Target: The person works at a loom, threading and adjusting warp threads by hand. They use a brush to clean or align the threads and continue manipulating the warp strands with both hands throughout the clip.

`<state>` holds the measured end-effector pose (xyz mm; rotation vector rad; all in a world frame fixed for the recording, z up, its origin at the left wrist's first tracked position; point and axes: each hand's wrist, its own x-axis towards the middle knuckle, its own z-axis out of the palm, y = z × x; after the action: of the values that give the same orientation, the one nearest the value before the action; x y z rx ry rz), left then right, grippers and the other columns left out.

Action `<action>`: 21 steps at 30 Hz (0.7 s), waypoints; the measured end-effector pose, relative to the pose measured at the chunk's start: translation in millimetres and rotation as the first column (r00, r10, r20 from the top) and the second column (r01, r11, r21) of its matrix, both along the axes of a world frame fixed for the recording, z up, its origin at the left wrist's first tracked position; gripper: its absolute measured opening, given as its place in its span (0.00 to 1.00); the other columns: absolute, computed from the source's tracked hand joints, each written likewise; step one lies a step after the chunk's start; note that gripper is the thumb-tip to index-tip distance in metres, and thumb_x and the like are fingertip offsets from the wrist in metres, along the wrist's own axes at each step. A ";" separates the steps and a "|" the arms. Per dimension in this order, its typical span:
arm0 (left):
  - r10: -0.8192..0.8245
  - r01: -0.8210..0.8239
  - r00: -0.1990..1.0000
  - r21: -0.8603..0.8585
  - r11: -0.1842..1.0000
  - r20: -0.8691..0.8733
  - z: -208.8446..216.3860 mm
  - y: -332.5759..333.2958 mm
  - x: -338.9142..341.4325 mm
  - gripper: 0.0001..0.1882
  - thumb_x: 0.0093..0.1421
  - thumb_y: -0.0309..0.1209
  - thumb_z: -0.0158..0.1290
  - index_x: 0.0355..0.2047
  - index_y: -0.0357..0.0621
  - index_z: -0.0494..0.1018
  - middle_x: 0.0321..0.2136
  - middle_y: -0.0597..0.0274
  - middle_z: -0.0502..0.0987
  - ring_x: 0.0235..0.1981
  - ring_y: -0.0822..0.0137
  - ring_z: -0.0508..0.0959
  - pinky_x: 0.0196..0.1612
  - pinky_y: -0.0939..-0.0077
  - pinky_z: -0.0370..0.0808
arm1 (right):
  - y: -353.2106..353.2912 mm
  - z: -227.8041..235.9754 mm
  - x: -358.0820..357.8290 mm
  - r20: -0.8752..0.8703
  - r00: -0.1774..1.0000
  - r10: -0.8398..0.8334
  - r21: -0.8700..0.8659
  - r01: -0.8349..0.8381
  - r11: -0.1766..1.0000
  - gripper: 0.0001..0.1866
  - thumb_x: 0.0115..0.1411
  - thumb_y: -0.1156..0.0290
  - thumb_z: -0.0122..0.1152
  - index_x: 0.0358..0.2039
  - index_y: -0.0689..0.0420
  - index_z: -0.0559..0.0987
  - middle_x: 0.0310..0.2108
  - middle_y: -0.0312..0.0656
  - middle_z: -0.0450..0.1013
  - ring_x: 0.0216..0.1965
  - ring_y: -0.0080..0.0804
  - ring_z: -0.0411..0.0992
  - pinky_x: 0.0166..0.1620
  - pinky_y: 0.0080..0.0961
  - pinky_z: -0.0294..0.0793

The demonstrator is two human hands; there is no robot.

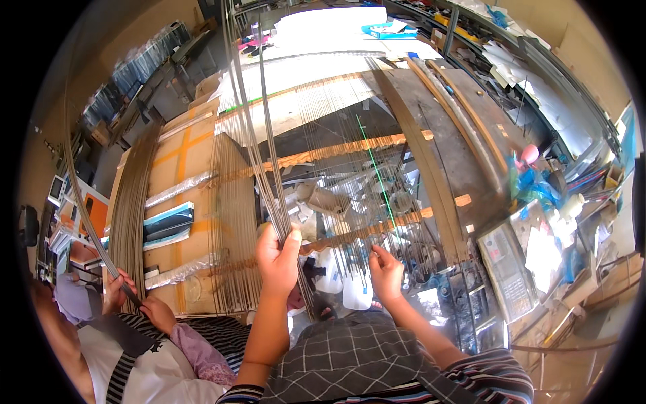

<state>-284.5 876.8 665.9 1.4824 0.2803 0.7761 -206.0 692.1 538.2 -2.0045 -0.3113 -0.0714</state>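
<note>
A bundle of long, thin dark rods [259,158] rises upright from my left hand [277,259], whose fingers are wrapped round its lower part. To the right, my right hand [387,275] is closed in a pinch; what lies between thumb and finger is too thin to make out. Just beyond it runs a wavy-edged wooden bar [367,232], with a second wavy-edged wooden bar [336,153] farther off. Many thin rods lie across both bars, spaced apart. Among them one bright green rod [378,174] slants toward my right hand.
On the left a co-worker's hands [151,313] grip another curved bundle of rods [84,209]. Flat bands of rods lie at left and right of the frame. A grey case [505,273], a blue plastic bag [538,188] and crowded shelves [525,87] stand at right.
</note>
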 end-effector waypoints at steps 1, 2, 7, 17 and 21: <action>0.009 -0.009 1.000 -0.006 1.000 0.005 3.8 -1.2 -1.5 0.04 0.61 0.23 0.48 0.36 0.37 0.70 0.25 0.74 0.67 0.24 0.84 0.62 0.27 0.88 0.61 | 2.4 -1.0 0.1 -0.013 1.000 0.018 -0.011 -0.018 1.000 0.11 0.54 0.71 0.57 0.37 0.62 0.79 0.14 0.45 0.69 0.15 0.30 0.68 0.22 0.27 0.67; 0.008 -0.008 1.000 -0.019 1.000 0.009 5.4 -1.7 -2.7 0.04 0.61 0.23 0.48 0.36 0.37 0.70 0.25 0.74 0.67 0.24 0.84 0.62 0.27 0.88 0.60 | 6.0 -1.8 -2.1 0.007 1.000 0.014 0.004 -0.014 1.000 0.11 0.55 0.71 0.56 0.36 0.62 0.79 0.15 0.47 0.70 0.15 0.34 0.69 0.23 0.29 0.68; 0.021 -0.020 0.999 -0.054 0.998 0.028 9.3 -3.4 -10.4 0.04 0.60 0.23 0.48 0.36 0.37 0.69 0.24 0.74 0.67 0.23 0.84 0.61 0.26 0.88 0.59 | 20.6 -12.1 -3.1 -0.029 0.998 0.051 -0.033 -0.052 0.998 0.11 0.54 0.70 0.56 0.35 0.62 0.79 0.17 0.49 0.72 0.18 0.41 0.72 0.25 0.32 0.70; 0.026 -0.025 0.999 -0.054 0.998 0.018 9.9 3.3 -20.2 0.04 0.60 0.25 0.50 0.33 0.38 0.69 0.23 0.74 0.67 0.23 0.84 0.60 0.26 0.88 0.58 | 35.0 -16.5 -7.5 -0.048 0.997 0.064 -0.002 -0.064 0.998 0.11 0.54 0.70 0.55 0.35 0.62 0.79 0.18 0.49 0.72 0.18 0.40 0.72 0.26 0.31 0.71; 0.038 -0.038 0.999 -0.027 0.999 0.004 8.0 6.7 -20.8 0.04 0.60 0.25 0.50 0.33 0.38 0.69 0.23 0.74 0.67 0.23 0.84 0.61 0.26 0.88 0.58 | 39.4 -25.1 -6.4 -0.056 0.996 0.063 -0.018 -0.064 0.998 0.11 0.54 0.70 0.55 0.35 0.62 0.79 0.18 0.50 0.72 0.19 0.42 0.73 0.26 0.32 0.71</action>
<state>-305.3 883.4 673.9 1.4537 0.3153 0.8032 -212.4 731.6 513.2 -2.0112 -0.3415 0.0271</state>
